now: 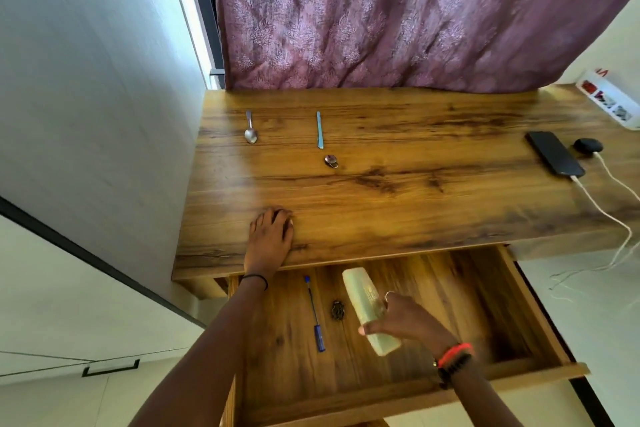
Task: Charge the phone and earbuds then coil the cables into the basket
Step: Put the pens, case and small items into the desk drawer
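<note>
Head view: phone (554,153) lies at the desk's (415,204) far right beside the earbuds case (587,145), long axis far-left to near-right, white cable (577,180) in its near end; left hand (272,236) flat on the desk, fingers released; right hand (401,321) grasping a pale tube (363,298).

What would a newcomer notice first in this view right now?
Most striking is the right hand gripping a pale green oblong container above the open wooden drawer at the bottom. The left hand rests flat on the wooden desk near its front left edge. At far right, a black slab phone and a black rounded earbuds case lie side by side, each with a white cable attached.
</note>
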Tool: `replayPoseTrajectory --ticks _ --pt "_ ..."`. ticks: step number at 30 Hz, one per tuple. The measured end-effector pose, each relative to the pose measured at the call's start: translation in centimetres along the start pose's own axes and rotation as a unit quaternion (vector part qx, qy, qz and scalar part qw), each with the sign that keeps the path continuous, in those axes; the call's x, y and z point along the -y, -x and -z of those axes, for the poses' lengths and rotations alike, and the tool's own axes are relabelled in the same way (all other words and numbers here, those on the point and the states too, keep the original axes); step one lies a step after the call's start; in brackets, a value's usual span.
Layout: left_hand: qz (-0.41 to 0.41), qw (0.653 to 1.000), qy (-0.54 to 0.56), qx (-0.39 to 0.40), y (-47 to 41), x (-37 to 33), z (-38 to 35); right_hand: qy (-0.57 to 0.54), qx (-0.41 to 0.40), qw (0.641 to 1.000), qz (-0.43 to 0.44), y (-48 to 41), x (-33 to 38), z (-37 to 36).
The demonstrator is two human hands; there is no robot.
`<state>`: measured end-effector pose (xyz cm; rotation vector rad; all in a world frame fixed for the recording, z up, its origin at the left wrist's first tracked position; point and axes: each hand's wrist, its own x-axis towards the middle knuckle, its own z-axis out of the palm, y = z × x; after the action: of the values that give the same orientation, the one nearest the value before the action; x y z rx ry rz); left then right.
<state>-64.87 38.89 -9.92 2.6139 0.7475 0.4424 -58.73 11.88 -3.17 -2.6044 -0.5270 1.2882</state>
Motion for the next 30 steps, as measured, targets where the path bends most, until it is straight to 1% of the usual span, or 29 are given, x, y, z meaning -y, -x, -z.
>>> replayPoseTrajectory --ticks 2,4,7,9,13,16,22,27,30 --pt "0.005 1.000 0.004 0.008 0.0 0.1 0.0 -0.021 -0.011 0.999 -0.028 -1.5 -0.9 -1.6" --pt "0.006 1.000 0.001 0.010 0.0 0.1 0.0 -0.016 -0.043 0.998 -0.047 -2.8 -1.4 -2.6" --pt "0.009 1.000 -0.001 0.013 0.0 0.1 0.1 -0.001 -0.093 0.994 -0.060 -4.0 -1.5 -3.3" --pt "0.004 1.000 0.001 0.011 0.0 0.0 0.1 0.003 -0.112 0.992 -0.063 -4.1 -1.2 -3.3" --pt "0.000 1.000 0.014 0.011 0.1 -0.1 0.3 0.019 -0.123 0.990 -0.069 -4.2 -0.9 -3.2" --pt "-0.006 1.000 0.015 0.007 0.2 -0.1 0.5 0.025 -0.112 0.991 -0.071 -4.0 -0.9 -2.6" --pt "-0.008 1.000 0.011 0.013 -0.1 -0.1 0.5 0.066 -0.109 0.990 -0.056 -3.3 -1.2 1.3" --pt "0.002 1.000 0.030 -0.001 -0.9 0.0 0.9 -0.003 -0.098 0.995 -0.002 -3.4 0.4 6.2" --pt "0.015 0.999 0.028 -0.019 -2.1 0.1 0.8 -0.055 -0.135 0.989 0.038 -4.7 2.7 9.5"
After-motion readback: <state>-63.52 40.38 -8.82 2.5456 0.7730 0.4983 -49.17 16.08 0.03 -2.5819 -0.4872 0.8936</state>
